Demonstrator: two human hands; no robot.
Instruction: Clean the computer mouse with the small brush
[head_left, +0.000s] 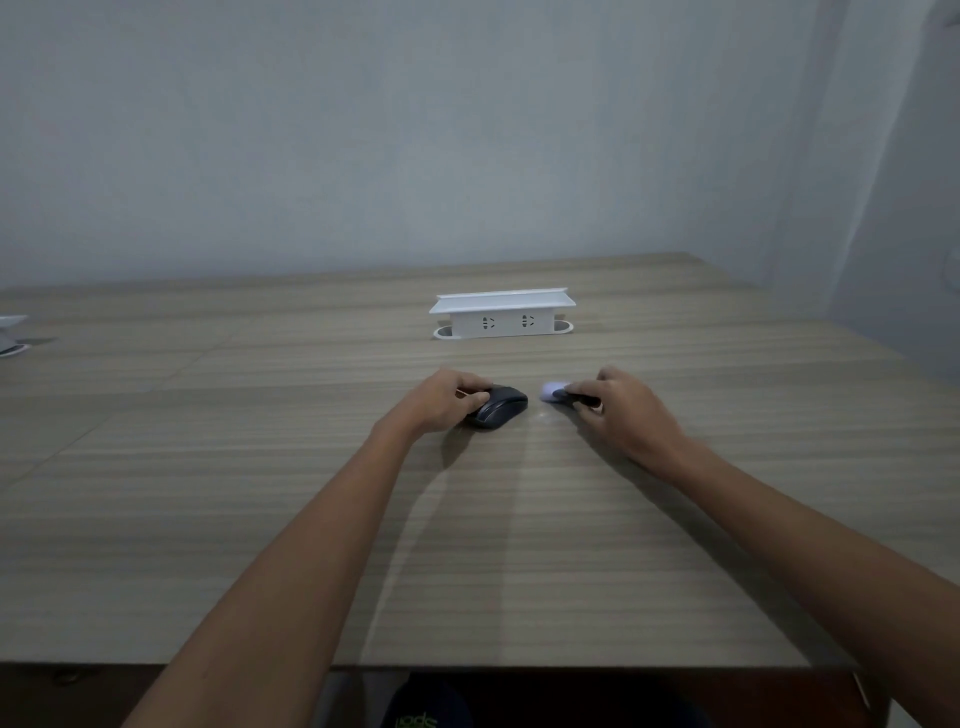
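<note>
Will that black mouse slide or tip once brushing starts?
The mouse lies flat on the smooth wood-grain table, so it would probably slide rather than tip. It looks small and likely light. The left hand already grips its side, which should steady it while the right hand brings the brush.

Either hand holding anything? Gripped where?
Left hand grips the black mouse by its left side, on the table. Right hand pinches the small brush by its dark handle, pale bristles pointing left.
</note>
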